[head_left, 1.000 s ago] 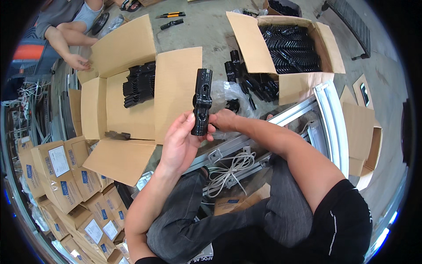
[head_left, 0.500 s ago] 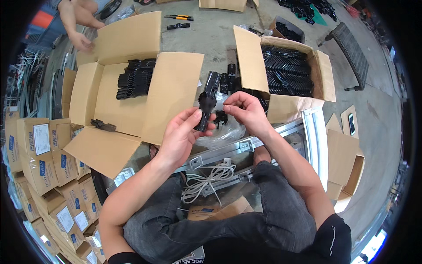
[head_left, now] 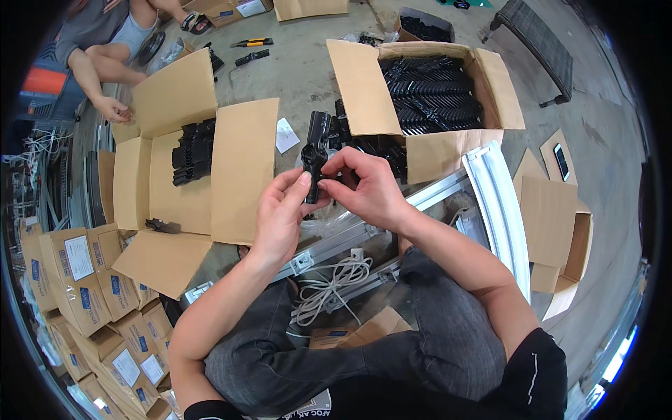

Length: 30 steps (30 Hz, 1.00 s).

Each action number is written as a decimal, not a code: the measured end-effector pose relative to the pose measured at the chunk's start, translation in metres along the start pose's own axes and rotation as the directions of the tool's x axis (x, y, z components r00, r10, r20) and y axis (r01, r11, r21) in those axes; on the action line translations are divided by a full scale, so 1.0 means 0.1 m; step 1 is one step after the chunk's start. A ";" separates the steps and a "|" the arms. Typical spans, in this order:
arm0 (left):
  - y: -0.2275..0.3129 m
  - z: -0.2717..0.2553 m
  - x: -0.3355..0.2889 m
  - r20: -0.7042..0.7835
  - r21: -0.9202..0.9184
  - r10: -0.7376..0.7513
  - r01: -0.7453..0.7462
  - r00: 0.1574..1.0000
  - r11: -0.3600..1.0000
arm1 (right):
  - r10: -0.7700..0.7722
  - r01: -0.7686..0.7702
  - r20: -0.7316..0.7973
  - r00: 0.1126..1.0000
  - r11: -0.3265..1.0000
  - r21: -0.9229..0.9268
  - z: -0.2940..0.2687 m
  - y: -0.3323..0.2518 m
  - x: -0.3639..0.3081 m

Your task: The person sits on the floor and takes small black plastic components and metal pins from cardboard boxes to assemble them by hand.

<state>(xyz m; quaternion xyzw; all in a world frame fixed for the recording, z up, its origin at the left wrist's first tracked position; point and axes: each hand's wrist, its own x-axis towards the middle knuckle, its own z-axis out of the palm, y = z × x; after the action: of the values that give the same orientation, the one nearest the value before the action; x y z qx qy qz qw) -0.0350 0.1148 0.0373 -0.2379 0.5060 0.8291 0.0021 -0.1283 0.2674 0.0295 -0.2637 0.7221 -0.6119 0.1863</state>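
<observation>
My left hand [head_left: 280,213] is closed around the lower end of a long black plastic part [head_left: 318,133], held tilted up and away from me. It has a rounded wider middle. My right hand [head_left: 367,185] is pinched at the part's right side, its fingertips touching or very near it; whatever lies between them is too small to make out. Beyond the hands, more black parts [head_left: 388,150] lie beside an open carton [head_left: 444,150] packed with rows of similar black parts [head_left: 430,98]. At left, another open carton [head_left: 180,199] holds a stack of black parts [head_left: 194,152].
A metal frame [head_left: 343,248] and coiled white cable [head_left: 332,287] lie before my legs. Taped cartons [head_left: 80,266] are piled at left. A co-worker's hand [head_left: 112,110] is by the left carton. A utility knife [head_left: 252,43], phone [head_left: 561,162] and dark bench [head_left: 535,42] are farther out.
My right hand has moved left onto the black part, from a short gap beside it. The part stands more upright in my left hand. The whole view has shifted.
</observation>
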 end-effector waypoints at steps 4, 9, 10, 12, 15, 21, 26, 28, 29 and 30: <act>0.00 -0.03 -0.02 -0.008 0.038 0.006 -0.005 1.000 0.999 | -0.081 0.081 -0.001 0.997 0.995 -0.057 0.01 0.01 0.01; 0.02 -0.10 -0.04 -0.025 0.045 0.001 0.000 1.000 0.999 | -0.154 0.161 0.051 0.987 0.972 -0.169 0.06 -0.04 0.01; 0.01 -0.13 -0.04 -0.029 0.043 0.001 0.000 1.000 0.999 | -0.154 0.161 0.056 0.987 0.973 -0.168 0.08 -0.03 0.01; -0.01 -0.16 -0.04 -0.010 0.040 0.006 -0.006 1.000 0.999 | -0.224 0.227 0.035 0.974 0.948 -0.221 0.10 0.00 0.01; 0.00 -0.17 -0.06 -0.031 0.048 0.009 -0.008 0.999 0.999 | -0.273 0.271 0.019 0.962 0.942 -0.197 0.15 0.07 0.02; -0.02 -0.19 -0.06 -0.044 0.037 0.016 -0.014 0.999 0.999 | -0.306 0.304 0.023 0.952 0.932 -0.199 0.18 0.11 0.01; -0.03 -0.18 -0.07 -0.044 0.052 0.026 -0.024 0.999 0.998 | -0.218 0.228 0.068 0.974 0.949 -0.217 0.13 0.03 0.01; -0.03 -0.17 -0.06 -0.041 0.053 0.030 -0.028 0.999 0.998 | -0.211 0.221 0.069 0.975 0.949 -0.223 0.11 0.03 0.00; -0.03 -0.17 -0.06 -0.043 0.061 0.028 -0.026 0.999 0.998 | -0.201 0.212 0.070 0.977 0.951 -0.224 0.11 0.03 0.00; -0.03 -0.17 -0.06 -0.044 0.069 0.026 -0.023 0.999 0.997 | -0.192 0.203 0.071 0.979 0.953 -0.225 0.11 0.04 0.00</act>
<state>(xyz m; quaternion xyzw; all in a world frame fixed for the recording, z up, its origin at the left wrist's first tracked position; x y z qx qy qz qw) -0.0221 0.1037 0.0309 -0.2501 0.5370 0.8056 -0.0115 -0.1223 0.2599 0.0234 -0.3690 0.7536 -0.5328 0.1097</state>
